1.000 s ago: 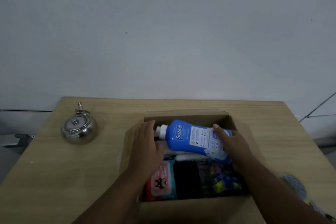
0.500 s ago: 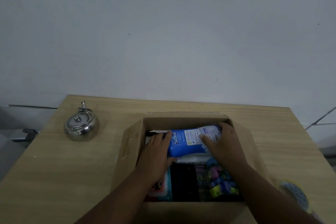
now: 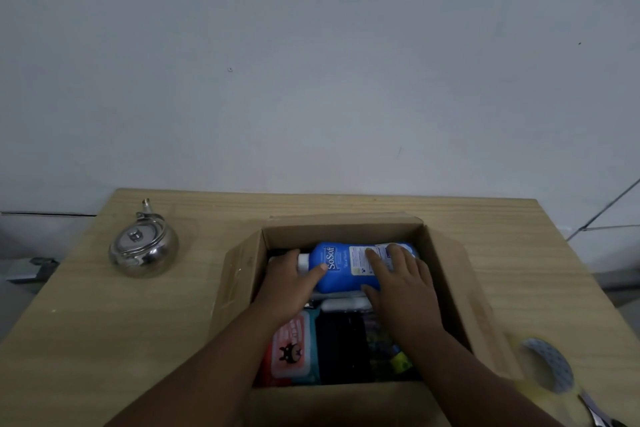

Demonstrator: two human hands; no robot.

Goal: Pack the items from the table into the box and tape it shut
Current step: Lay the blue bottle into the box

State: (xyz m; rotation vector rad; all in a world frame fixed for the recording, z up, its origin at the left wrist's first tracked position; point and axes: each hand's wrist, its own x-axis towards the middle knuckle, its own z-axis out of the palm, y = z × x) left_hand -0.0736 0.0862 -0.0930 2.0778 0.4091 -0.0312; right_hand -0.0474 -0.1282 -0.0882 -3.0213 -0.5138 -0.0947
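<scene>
Here, from the head camera, we look down on a pale wood-grain table [image 3: 104, 322] against a bare grey wall. An open brown cardboard box [image 3: 239, 274] sits mid-table, flaps folded outward. A blue plastic bottle [image 3: 346, 267] lies on its side at the far end of the box, white cap pointing left, resting on things packed beneath. The left hand [image 3: 291, 284] curls round the cap end, thumb laid over the blue shoulder. The right hand [image 3: 401, 288] covers the label, fingers slightly spread across the top, thumb tucked against the near side. Nearer us in the box are a soft pink-and-teal wipes pack [image 3: 292, 347], something dark and flat, and bright crinkly wrappers. A round, mirror-bright steel kettle [image 3: 143, 248] stands well left of the box. A blurred tape roll [image 3: 550, 364] lies just right of it.

We judge the bottle is being seated. To do it well, we would press down evenly with both hands until it sits below the rim, so the flaps can close flat. Smooth, rounded plastic may roll, so we would wedge it against the far wall.
</scene>
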